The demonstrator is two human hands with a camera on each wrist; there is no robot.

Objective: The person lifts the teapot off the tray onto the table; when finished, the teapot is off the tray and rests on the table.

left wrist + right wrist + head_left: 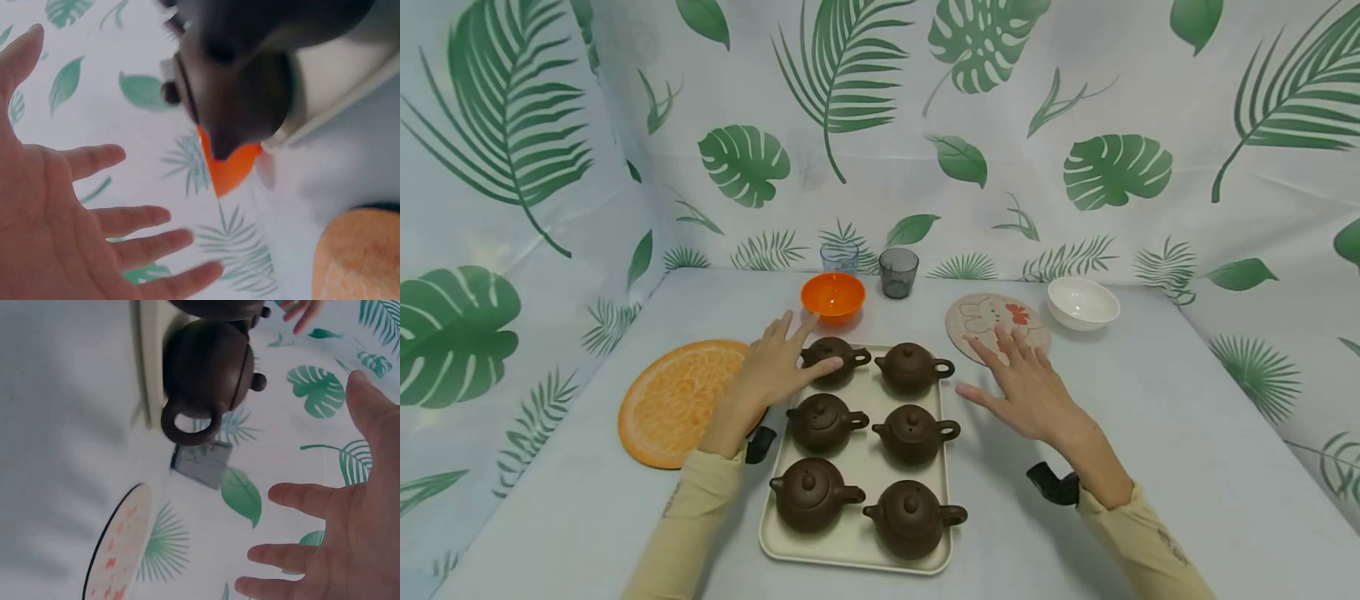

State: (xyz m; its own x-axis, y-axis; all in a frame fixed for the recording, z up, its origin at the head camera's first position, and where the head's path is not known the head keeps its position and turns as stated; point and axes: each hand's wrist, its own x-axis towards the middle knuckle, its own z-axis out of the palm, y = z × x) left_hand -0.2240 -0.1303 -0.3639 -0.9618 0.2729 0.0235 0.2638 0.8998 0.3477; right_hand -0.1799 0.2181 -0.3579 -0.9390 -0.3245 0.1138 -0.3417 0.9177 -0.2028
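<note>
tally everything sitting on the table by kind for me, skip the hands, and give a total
Dark brown teapots: 6
Tray: 1
Bowls: 2
Glasses: 2
Round mats: 2
Total: 13

On the counter (1150, 408), an orange mat (677, 400) is laid toward the left edge, a tray (868, 471) near the middle; near the back edge are set a blue glass (839, 257), grey glass (898, 275), orange bowl (833, 298), pale mat (981, 321) and, rightmost, white bowl (1083, 304).
</note>
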